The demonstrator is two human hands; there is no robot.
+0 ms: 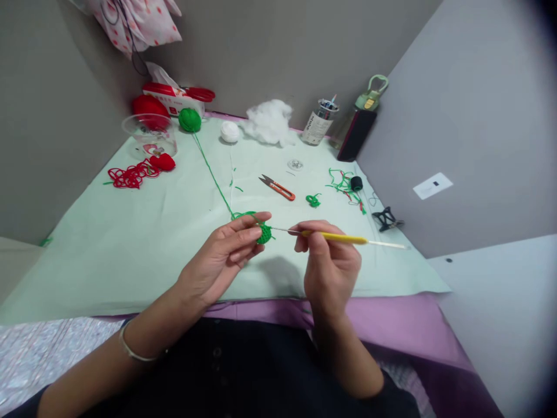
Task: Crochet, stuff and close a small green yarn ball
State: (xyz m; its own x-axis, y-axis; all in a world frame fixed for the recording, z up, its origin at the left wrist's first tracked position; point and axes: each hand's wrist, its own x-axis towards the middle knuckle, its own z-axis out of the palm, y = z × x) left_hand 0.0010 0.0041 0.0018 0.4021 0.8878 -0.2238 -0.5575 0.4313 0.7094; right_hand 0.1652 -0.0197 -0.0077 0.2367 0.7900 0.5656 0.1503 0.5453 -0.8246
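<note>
The green piece [265,235] is above the bench [126,255], at the fingertips of the left hand [221,249]; being worked yarn, it should be light and soft, best pinched at its edge, clear of the hook [335,237]. The left grip is narrow, thumb and fingers pinching the piece; the right hand [331,267] is curled round the hook's yellow handle; the metal tip meets the piece, though whether inside a stitch is too small to tell.

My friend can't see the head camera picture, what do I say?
A person's left hand pinches a small green crocheted piece while the right hand holds a yellow-handled hook, its thin metal end meeting the piece. Green yarn runs over a pale green cloth to a green ball, with white fluff and orange snips also there.
</note>
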